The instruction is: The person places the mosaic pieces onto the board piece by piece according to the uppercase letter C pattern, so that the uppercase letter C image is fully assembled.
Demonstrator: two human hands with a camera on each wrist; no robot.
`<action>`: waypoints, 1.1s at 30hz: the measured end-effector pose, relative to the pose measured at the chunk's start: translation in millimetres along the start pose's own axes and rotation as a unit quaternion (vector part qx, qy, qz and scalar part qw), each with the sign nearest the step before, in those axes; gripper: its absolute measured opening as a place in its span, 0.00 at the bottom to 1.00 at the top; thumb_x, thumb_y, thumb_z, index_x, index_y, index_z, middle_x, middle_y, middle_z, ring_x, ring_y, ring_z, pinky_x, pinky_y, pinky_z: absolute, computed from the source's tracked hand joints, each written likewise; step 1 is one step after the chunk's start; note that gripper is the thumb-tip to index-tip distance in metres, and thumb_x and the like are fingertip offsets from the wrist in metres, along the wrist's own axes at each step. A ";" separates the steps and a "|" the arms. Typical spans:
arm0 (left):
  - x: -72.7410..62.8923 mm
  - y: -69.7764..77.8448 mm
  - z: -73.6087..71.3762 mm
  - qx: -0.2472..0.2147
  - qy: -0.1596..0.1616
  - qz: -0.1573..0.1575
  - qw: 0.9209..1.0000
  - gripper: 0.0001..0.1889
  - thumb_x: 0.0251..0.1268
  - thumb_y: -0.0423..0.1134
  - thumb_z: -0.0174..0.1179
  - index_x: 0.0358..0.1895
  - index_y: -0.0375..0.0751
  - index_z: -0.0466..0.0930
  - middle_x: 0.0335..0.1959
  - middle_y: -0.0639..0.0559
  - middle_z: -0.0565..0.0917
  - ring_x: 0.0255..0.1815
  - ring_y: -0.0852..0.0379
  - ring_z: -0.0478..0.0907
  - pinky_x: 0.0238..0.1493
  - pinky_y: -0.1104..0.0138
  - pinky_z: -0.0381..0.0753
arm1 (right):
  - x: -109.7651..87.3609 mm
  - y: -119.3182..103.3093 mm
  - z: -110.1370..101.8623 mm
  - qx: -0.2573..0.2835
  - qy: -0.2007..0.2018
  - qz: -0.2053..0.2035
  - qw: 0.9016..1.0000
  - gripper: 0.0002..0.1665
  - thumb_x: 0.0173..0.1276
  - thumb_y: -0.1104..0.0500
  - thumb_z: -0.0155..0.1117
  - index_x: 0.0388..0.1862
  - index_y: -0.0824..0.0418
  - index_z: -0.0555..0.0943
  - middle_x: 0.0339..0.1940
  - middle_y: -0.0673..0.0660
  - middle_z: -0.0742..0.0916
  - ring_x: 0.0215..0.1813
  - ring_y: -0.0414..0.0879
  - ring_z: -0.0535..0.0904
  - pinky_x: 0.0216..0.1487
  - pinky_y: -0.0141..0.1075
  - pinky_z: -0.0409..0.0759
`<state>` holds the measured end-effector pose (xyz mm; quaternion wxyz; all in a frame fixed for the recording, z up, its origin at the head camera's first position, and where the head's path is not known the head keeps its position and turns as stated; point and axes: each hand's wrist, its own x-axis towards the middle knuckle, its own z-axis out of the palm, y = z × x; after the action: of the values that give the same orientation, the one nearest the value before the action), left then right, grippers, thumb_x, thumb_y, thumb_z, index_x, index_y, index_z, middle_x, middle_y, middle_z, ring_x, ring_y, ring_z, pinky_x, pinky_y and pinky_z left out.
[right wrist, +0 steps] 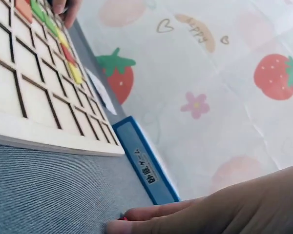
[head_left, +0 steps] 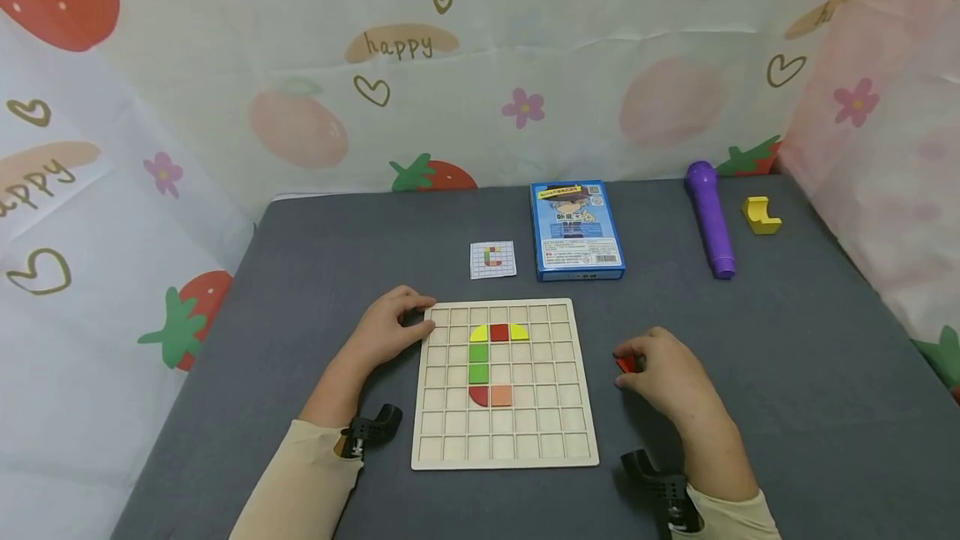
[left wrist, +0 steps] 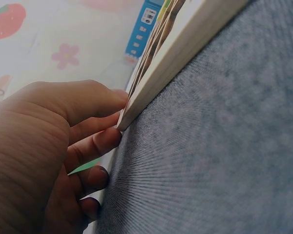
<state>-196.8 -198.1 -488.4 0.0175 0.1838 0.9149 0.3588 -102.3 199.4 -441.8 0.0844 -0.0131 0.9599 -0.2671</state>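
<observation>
A wooden grid board (head_left: 527, 427) lies flat on the table, with several coloured tiles set in its cells. They form a C-like shape: yellow quarter-rounds (head_left: 519, 332) and a red square (head_left: 498, 332) on top, green squares (head_left: 478, 363) down the side, a red rounded piece (head_left: 478, 395) and an orange square (head_left: 501, 396) below. My left hand (head_left: 387, 328) grips the board's far left corner between thumb and fingers. Right of the board, my right hand (head_left: 667, 375) pinches a small red tile (head_left: 626, 364) just over the table; the fingers hide most of its shape.
Behind the board lie a small pattern card (head_left: 492, 260) and a blue box (head_left: 578, 232). Farther right are a purple microphone-shaped object (head_left: 710, 219) and a yellow notched block (head_left: 762, 216). A printed curtain (head_left: 570, 73) hangs around the grey table (head_left: 337, 248).
</observation>
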 end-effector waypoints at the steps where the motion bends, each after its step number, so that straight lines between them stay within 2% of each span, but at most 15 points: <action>1: 0.2 -0.3 0.0 0.003 -0.001 0.001 1.000 0.20 0.67 0.39 0.70 0.61 0.37 0.85 0.48 0.48 0.81 0.40 0.52 0.73 0.44 0.56 0.71 | 0.7 0.0 -0.3 -0.006 -0.006 -0.001 1.000 0.17 0.61 0.62 0.79 0.48 0.67 0.89 0.43 0.62 0.83 0.43 0.57 0.79 0.47 0.55 0.77; 5: 0.2 0.2 -0.3 0.005 -0.001 0.000 1.000 0.21 0.67 0.38 0.70 0.61 0.37 0.85 0.48 0.48 0.81 0.41 0.52 0.73 0.45 0.56 0.72 | 1.7 -1.3 -0.5 -0.026 -0.009 0.004 1.000 0.13 0.64 0.63 0.76 0.46 0.67 0.89 0.42 0.62 0.85 0.46 0.58 0.81 0.48 0.55 0.78; 10: -1.5 0.9 0.1 0.007 0.001 0.004 1.000 0.20 0.66 0.38 0.70 0.60 0.37 0.85 0.48 0.48 0.82 0.41 0.52 0.73 0.44 0.56 0.72 | -0.9 -0.1 -2.7 -0.001 -0.033 -0.018 0.999 0.20 0.59 0.73 0.72 0.52 0.67 0.88 0.39 0.60 0.82 0.40 0.53 0.80 0.42 0.49 0.79; 13: -1.9 1.4 0.9 0.005 0.001 0.003 1.000 0.20 0.66 0.38 0.70 0.60 0.38 0.85 0.48 0.49 0.82 0.41 0.52 0.73 0.44 0.56 0.72 | -1.0 0.7 -3.1 -0.003 -0.042 -0.039 0.998 0.23 0.56 0.78 0.67 0.50 0.64 0.90 0.37 0.58 0.81 0.38 0.52 0.78 0.40 0.48 0.79; 19: -1.2 2.2 2.2 0.002 0.003 0.002 1.000 0.20 0.67 0.39 0.70 0.61 0.38 0.85 0.48 0.50 0.81 0.40 0.53 0.73 0.44 0.56 0.71 | -2.6 -1.3 1.4 -0.028 -0.013 -0.053 0.998 0.14 0.58 0.67 0.74 0.45 0.65 0.89 0.37 0.57 0.81 0.38 0.52 0.77 0.43 0.50 0.77; 23: -0.1 2.8 2.0 -0.001 0.003 -0.001 1.000 0.20 0.67 0.39 0.70 0.60 0.38 0.85 0.48 0.49 0.81 0.40 0.52 0.73 0.44 0.56 0.71 | -4.5 -7.8 4.2 0.010 0.010 -0.056 0.998 0.13 0.60 0.62 0.74 0.45 0.63 0.87 0.40 0.55 0.81 0.39 0.49 0.76 0.42 0.47 0.76; 25: -0.2 3.1 1.3 -0.001 0.004 -0.001 1.000 0.20 0.67 0.38 0.70 0.60 0.38 0.85 0.48 0.49 0.81 0.40 0.52 0.73 0.44 0.56 0.71 | -4.9 -14.4 6.4 0.046 0.011 -0.082 0.996 0.13 0.61 0.61 0.73 0.45 0.61 0.87 0.39 0.52 0.82 0.39 0.48 0.76 0.40 0.45 0.76; 28: -0.6 3.7 0.3 0.000 0.004 -0.003 1.000 0.20 0.67 0.38 0.70 0.60 0.38 0.85 0.48 0.49 0.81 0.40 0.52 0.73 0.44 0.56 0.71 | -6.1 -25.4 14.1 0.094 -0.010 -0.134 0.986 0.11 0.62 0.63 0.73 0.45 0.59 0.87 0.36 0.49 0.81 0.36 0.46 0.75 0.36 0.39 0.74; 33: -1.0 4.2 -1.6 0.000 0.000 -0.005 1.000 0.20 0.67 0.39 0.70 0.61 0.38 0.85 0.48 0.49 0.81 0.41 0.52 0.73 0.45 0.56 0.71 | -8.3 -43.0 34.7 0.090 -0.049 -0.220 0.970 0.10 0.61 0.65 0.73 0.42 0.56 0.87 0.35 0.44 0.80 0.33 0.40 0.74 0.34 0.34 0.74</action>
<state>-194.8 -196.6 -484.6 0.0195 0.1797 0.9157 0.3590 -89.1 145.5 -447.6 0.0717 -0.2300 0.9000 -0.3633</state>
